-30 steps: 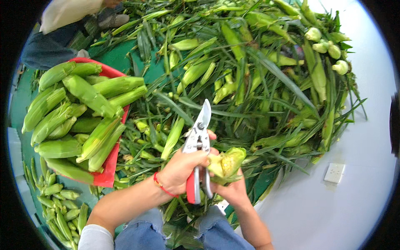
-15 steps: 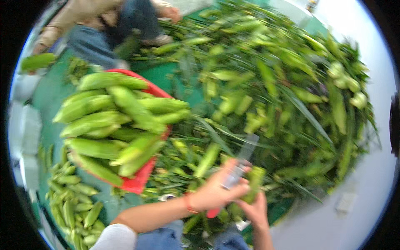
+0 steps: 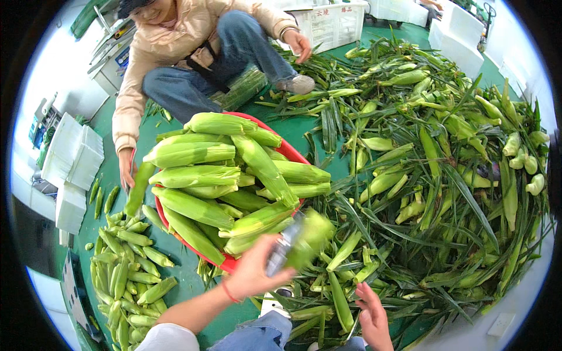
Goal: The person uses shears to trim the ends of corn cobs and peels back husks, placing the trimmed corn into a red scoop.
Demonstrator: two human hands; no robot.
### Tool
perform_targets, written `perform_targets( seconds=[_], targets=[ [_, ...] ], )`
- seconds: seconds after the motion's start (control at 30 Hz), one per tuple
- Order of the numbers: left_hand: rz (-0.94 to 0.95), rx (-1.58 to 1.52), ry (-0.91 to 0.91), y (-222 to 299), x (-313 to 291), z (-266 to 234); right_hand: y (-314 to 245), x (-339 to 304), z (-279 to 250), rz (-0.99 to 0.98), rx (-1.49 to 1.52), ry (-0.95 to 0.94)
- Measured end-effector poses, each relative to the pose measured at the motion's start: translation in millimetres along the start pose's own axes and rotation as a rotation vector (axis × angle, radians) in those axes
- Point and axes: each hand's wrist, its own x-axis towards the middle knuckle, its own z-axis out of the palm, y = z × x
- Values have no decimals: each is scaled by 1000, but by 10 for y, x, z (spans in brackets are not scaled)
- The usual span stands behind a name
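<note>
My left hand (image 3: 253,274) is closed round a grey knife (image 3: 284,248), blurred by motion. A green-husked ear of corn (image 3: 313,237), also smeared, is held against it, just off the basket's near right edge. Low in the middle, my right hand (image 3: 374,319) is empty, its fingers apart, beside loose husks. The red basket (image 3: 219,261) is heaped with ears of corn in light green husks (image 3: 196,153). To the right spreads a large pile of husks, leaves and stalks (image 3: 433,193).
Many trimmed ears (image 3: 132,275) lie on the green floor (image 3: 190,286) at lower left. Across from me a crouching person's hand (image 3: 126,167) holds an ear (image 3: 140,187). White foam boxes (image 3: 73,152) stand at left, a white crate (image 3: 331,26) at the back.
My left hand has moved left and up toward the basket with the knife and ear. My right hand has let go of the ear. The view has shifted, showing more of the other person.
</note>
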Motion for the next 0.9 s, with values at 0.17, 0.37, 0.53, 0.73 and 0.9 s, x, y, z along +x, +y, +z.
perform_targets(
  seconds=[0.17, 0.37, 0.53, 0.73, 0.9],
  targets=[
    [37, 658, 561, -188, 571, -460, 335, 194, -63, 71, -141, 45],
    [-40, 1058, 460, -399, 871, -547, 383, 216, -21, 90, -389, -14],
    [124, 1035, 412, -307, 912, -387, 694, -106, -401, 204, -299, 227],
    [317, 1069, 367, -368, 553, -386, 798, -172, -665, 132, -247, 402],
    [267, 1012, 327, -366, 629, -217, 801, -548, -1430, -35, -221, 956]
  ],
)
